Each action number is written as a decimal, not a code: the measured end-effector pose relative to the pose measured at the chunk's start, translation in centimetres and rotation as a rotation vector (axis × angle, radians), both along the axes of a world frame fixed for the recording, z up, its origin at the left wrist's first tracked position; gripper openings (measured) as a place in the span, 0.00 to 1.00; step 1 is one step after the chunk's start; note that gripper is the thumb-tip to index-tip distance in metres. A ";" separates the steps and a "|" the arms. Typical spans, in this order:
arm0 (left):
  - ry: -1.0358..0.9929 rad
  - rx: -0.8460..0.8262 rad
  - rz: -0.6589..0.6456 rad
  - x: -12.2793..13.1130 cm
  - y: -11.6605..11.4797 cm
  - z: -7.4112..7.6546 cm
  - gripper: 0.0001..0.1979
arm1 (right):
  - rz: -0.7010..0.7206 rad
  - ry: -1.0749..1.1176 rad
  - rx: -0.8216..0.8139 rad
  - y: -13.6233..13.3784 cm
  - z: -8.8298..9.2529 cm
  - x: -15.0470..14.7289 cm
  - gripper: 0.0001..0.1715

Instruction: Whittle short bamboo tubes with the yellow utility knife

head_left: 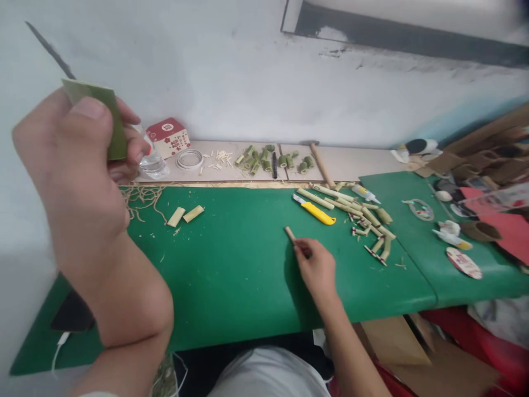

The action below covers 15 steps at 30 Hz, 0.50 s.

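My left hand is raised close to the camera at the upper left, its fingers wrapped round a flat green bamboo piece. A thin dark pointed strip shows above that piece; I cannot tell whether my hand holds it too. Low over the green table, my right hand pinches a short thin bamboo stick, whose far end points up and left. A yellow utility knife lies beyond my right hand. To its right is a pile of bamboo tubes and sticks.
Two bamboo slips and tangled twine lie at the left of the green table. Along the wall stand a red-and-white box, a tape roll, cut bamboo rings and a hammer. A phone sits front left.
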State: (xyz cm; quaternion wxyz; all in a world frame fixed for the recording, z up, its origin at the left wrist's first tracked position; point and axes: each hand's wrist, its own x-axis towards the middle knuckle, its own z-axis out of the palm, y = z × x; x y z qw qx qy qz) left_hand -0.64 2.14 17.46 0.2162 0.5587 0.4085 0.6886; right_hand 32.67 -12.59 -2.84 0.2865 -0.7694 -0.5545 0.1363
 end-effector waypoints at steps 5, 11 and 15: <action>-0.009 0.041 -0.048 1.6 -0.1 0.2 0.07 | -0.233 -0.089 -0.039 -3.8 -0.2 7.9 0.20; 0.102 -0.036 -0.249 3.8 -2.8 0.1 0.05 | -0.118 -0.182 0.128 -5.1 1.4 13.4 0.22; 0.379 -0.227 -0.272 4.9 -5.5 -2.0 0.12 | 0.218 -0.294 0.191 -1.8 3.5 16.5 0.21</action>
